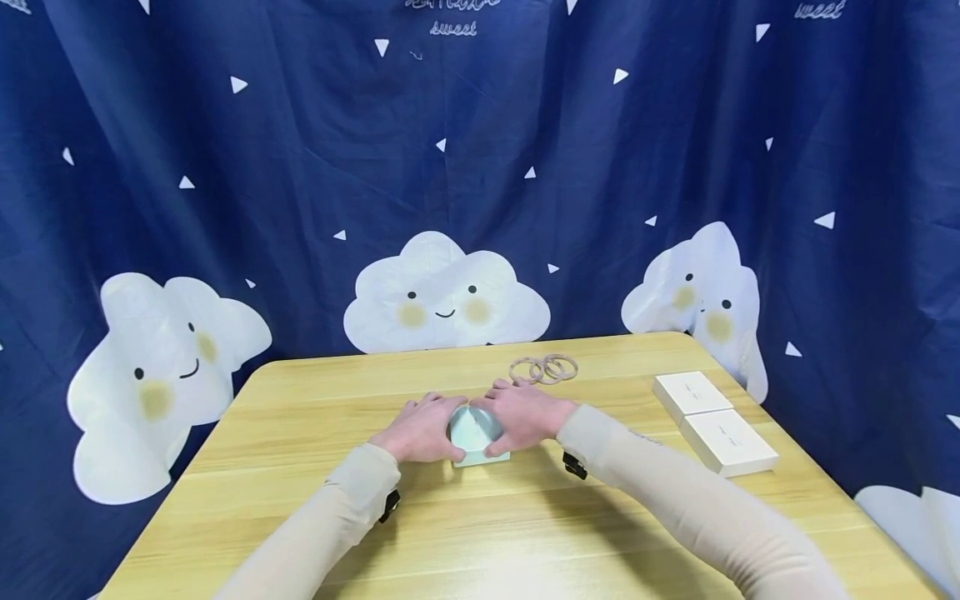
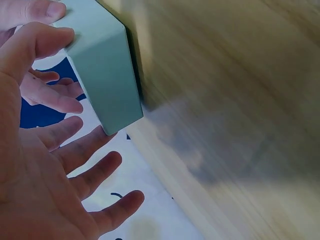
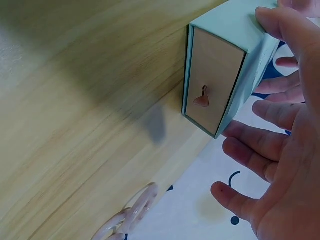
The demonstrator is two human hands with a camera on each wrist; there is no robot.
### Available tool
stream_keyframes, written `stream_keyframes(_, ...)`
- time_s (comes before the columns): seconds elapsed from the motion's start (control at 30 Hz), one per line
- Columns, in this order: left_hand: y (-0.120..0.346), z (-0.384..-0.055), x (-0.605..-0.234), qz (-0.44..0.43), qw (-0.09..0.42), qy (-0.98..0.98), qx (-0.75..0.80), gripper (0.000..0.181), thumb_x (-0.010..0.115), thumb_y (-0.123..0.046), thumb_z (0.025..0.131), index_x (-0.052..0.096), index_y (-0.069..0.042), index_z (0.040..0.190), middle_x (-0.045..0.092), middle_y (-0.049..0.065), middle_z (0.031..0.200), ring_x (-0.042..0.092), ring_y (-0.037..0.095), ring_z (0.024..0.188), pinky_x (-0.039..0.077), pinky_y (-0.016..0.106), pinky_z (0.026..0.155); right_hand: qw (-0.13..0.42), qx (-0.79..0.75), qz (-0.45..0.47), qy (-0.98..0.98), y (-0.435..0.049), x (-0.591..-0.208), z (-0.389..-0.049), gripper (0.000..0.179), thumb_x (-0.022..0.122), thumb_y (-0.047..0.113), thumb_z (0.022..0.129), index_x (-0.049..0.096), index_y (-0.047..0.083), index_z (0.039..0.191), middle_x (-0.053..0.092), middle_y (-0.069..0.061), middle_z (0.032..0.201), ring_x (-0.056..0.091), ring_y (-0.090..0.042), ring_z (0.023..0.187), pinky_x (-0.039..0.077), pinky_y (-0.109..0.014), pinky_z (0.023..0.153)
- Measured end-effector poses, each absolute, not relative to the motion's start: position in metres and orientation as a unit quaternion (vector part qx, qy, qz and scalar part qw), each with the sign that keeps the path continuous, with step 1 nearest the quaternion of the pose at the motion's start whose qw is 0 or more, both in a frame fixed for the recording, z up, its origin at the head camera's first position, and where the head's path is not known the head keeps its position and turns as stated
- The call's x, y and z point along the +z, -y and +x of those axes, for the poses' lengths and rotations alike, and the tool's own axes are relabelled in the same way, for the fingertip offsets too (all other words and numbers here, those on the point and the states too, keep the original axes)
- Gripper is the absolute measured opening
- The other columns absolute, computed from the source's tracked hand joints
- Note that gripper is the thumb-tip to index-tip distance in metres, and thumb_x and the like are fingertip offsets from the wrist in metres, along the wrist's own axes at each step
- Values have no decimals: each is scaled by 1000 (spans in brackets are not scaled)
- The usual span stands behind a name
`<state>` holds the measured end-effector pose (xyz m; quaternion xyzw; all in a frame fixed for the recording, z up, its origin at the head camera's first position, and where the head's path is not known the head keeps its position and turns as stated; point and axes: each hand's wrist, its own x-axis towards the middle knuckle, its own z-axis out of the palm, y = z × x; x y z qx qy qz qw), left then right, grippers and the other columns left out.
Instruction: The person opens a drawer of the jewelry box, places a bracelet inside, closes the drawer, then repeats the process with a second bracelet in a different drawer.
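A small mint-green drawer box (image 1: 474, 431) lies on the table, between both hands. My left hand (image 1: 426, 432) pinches its left part, the thumb at the near edge and the index finger at the far edge. From the other side my right hand (image 1: 527, 415) grips it the same way, and the two hands almost meet over the top. In the right wrist view the box's end shows a beige drawer front (image 3: 216, 75) with a small pinkish ribbon pull (image 3: 202, 98). The left wrist view shows the plain green side (image 2: 107, 80); the other left fingers are spread.
Several pale pink bangles (image 1: 561, 358) lie overlapping behind the right hand. Two white lidded boxes (image 1: 731, 440) sit end to end near the table's right edge. A dark blue curtain (image 1: 442, 192) with cloud prints hangs behind the wooden table (image 1: 247, 517).
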<state>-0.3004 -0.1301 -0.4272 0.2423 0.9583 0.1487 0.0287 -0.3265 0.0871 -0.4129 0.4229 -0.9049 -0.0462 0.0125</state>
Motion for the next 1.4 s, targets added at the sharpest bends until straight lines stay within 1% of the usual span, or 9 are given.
stream_keyframes(0.1, 132, -300, -427, 239, 30, -958, 153, 86, 83, -39, 72, 50, -14, 147, 60, 3, 140, 47, 25, 128, 38, 59, 102, 8, -48, 418, 907, -84, -412, -326, 82, 72, 64, 80, 53, 19, 145, 66, 2, 125, 51, -14, 111, 43, -54, 104)
stream_keyframes(0.3, 135, -300, -425, 230, 39, -960, 153, 86, 84, -39, 72, 50, -16, 148, 60, 1, 140, 47, 24, 128, 38, 54, 101, 7, -47, 412, 910, -80, -414, -327, 82, 72, 65, 79, 52, 20, 145, 65, 1, 127, 51, -16, 115, 42, -55, 105)
stream_keyframes(0.57, 135, -299, -424, 218, 46, -964, 148, 86, 83, -40, 74, 49, -16, 149, 59, 1, 141, 47, 25, 129, 37, 59, 105, 15, -52, 408, 912, -80, -413, -325, 84, 70, 66, 80, 51, 17, 147, 65, -1, 128, 52, -17, 115, 41, -56, 107)
stream_keyframes(0.8, 135, -299, -423, 218, 48, -964, 144, 88, 83, -40, 74, 48, -15, 150, 58, 3, 143, 45, 27, 133, 37, 59, 106, -7, -36, 403, 914, -85, -411, -325, 89, 72, 66, 80, 48, 17, 150, 63, 1, 134, 51, -14, 116, 41, -51, 103)
stream_keyframes(0.93, 135, -298, -422, 220, 51, -963, 148, 88, 84, -40, 74, 47, -14, 150, 58, 3, 143, 45, 27, 133, 36, 60, 106, -11, -28, 402, 915, -87, -412, -325, 90, 73, 64, 80, 46, 17, 151, 62, 1, 138, 50, -15, 119, 39, -54, 106)
stream_keyframes(1.03, 135, -298, -423, 223, 49, -963, 146, 88, 83, -44, 75, 47, -15, 150, 58, 3, 143, 45, 27, 133, 37, 60, 105, -11, -23, 402, 915, -87, -412, -325, 91, 74, 64, 80, 45, 16, 152, 61, 0, 139, 51, -16, 120, 39, -55, 107)
stream_keyframes(1.13, 134, -298, -424, 226, 46, -963, 138, 88, 78, -53, 79, 46, -16, 151, 53, 4, 148, 43, 29, 136, 39, 60, 104, -13, -21, 401, 916, -88, -412, -324, 92, 74, 64, 79, 45, 16, 152, 60, -1, 142, 51, -17, 122, 38, -56, 108)
stream_keyframes(1.23, 132, -297, -423, 224, 46, -965, 129, 86, 68, -62, 85, 43, -16, 153, 46, 9, 154, 40, 33, 141, 37, 63, 106, -12, -19, 403, 915, -89, -412, -323, 93, 73, 65, 80, 44, 16, 152, 58, -1, 144, 51, -18, 125, 37, -58, 111)
stream_keyframes(1.4, 125, -293, -420, 203, 51, -970, 120, 77, 50, -62, 98, 40, -11, 155, 37, 17, 160, 31, 41, 148, 30, 68, 111, -15, -18, 402, 915, -93, -411, -323, 94, 70, 68, 81, 42, 15, 154, 53, -3, 151, 47, -22, 136, 34, -57, 114)
